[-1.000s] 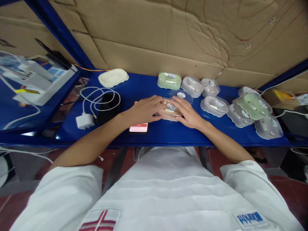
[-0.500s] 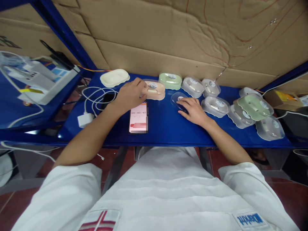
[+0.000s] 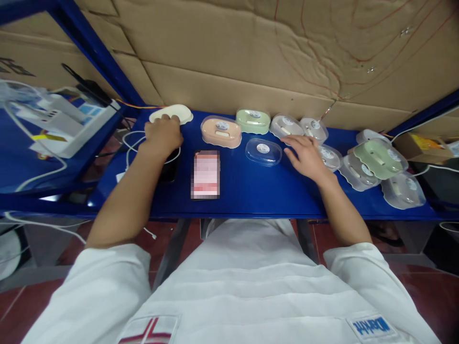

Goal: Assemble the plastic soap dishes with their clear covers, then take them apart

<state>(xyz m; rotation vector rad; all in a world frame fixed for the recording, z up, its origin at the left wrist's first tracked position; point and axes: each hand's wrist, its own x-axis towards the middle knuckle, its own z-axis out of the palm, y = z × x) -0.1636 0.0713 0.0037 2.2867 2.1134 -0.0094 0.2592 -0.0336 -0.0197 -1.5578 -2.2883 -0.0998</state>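
Note:
My left hand (image 3: 164, 136) is at the near edge of a cream oval dish (image 3: 175, 113), fingers bent over its rim and their tips hidden. A loose clear oval lid (image 3: 263, 152) with a round sticker lies on the blue tabletop. Just right of that lid, my right hand (image 3: 304, 152) hovers with fingers apart, partly covering a clear-lidded grey box (image 3: 330, 157). A peach oval box (image 3: 221, 132) under a clear lid sits between my hands, beside a green lidded box (image 3: 253, 121).
A phone (image 3: 205, 175) lies near the front edge. White cable loops (image 3: 133, 138) and a dark device (image 3: 168, 172) are by my left forearm. More lidded grey boxes (image 3: 287, 127) stand at the back, and several are stacked at right with a green box (image 3: 380, 157). Cardboard (image 3: 215, 52) lines the back.
My left hand has left the peach box and moved left to the cream dish. The peach box sits slightly further left. My right hand has moved right, off the clear lid, which shifted left.

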